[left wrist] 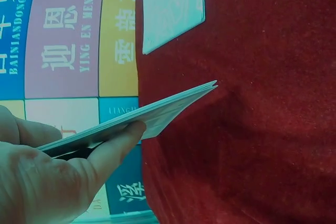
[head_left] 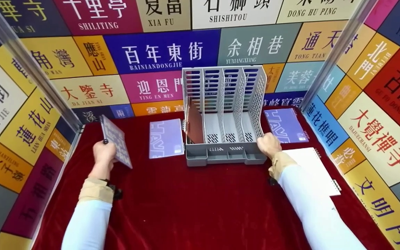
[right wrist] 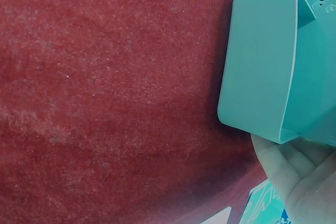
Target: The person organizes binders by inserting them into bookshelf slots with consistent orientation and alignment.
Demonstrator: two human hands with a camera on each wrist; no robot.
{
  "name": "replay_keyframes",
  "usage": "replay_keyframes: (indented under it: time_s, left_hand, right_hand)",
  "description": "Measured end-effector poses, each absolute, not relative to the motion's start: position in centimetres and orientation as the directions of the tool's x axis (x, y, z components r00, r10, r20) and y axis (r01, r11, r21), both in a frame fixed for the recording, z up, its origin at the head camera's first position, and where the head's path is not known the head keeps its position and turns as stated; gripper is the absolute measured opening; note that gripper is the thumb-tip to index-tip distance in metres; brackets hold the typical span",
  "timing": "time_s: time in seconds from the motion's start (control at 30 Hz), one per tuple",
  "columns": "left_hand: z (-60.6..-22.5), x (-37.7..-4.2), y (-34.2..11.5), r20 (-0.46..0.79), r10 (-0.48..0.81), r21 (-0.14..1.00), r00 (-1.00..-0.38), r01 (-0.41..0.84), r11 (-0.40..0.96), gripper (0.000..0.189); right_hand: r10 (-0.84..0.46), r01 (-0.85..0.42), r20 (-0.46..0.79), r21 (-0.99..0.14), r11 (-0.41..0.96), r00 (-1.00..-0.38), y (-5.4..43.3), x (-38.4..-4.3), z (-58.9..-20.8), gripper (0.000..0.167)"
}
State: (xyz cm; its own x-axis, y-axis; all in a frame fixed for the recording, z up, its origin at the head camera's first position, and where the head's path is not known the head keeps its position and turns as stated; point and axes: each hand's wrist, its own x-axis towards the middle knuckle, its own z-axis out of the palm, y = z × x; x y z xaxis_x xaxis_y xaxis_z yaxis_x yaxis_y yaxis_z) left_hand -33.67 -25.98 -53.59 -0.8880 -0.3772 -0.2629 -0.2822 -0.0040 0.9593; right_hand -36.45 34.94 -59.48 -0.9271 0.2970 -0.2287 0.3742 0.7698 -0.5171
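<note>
One rack (head_left: 214, 125), five notebooks (head_left: 116, 140)

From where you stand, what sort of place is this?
Probably a small display booth or staged set: metal posts stand at the corners, colourful panels of Chinese lettering form the walls, and red velvety cloth lies under the grey file organizer.

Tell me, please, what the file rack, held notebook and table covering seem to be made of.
File rack: probably matte plastic, judging by its smooth moulded walls and cut-out slots.
Held notebook: likely paper with smooth card covers, given its pale layered edge.
Table covering: apparently velvet or similar fabric, from its soft pile and uneven sheen.
</note>
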Motion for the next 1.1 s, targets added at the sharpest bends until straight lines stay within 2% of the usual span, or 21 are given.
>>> replay_keyframes:
  time_s: [0.2, 0.6, 0.83, 1.1]
  left_hand:
    - [-52.7, -33.4, -25.0, -0.222, -0.365, 0.968, -0.904, -0.249, 0.028, 0.021]
    - [-50.7, -32.8, -23.1, -0.178, -0.340, 0.968, -0.923, -0.227, 0.109, 0.028]
    - [-49.4, -32.4, -21.6, -0.131, -0.312, 0.979, -0.941, -0.173, 0.110, 0.018]
    - [-47.6, -31.7, -19.8, -0.070, -0.280, 0.983, -0.957, -0.114, 0.144, 0.026]
  right_hand:
    - [0.302, 0.365, -0.205, -0.518, 0.773, -0.931, 34.8, -36.3, -59.4, 0.058]
    - [0.290, 0.357, -0.209, -0.510, 0.782, -0.934, 34.9, -36.4, -59.5, 0.063]
    - [0.304, 0.373, -0.217, -0.511, 0.774, -0.928, 34.8, -36.5, -59.5, 0.062]
    - [0.298, 0.370, -0.220, -0.515, 0.773, -0.929, 34.9, -36.4, -59.6, 0.063]
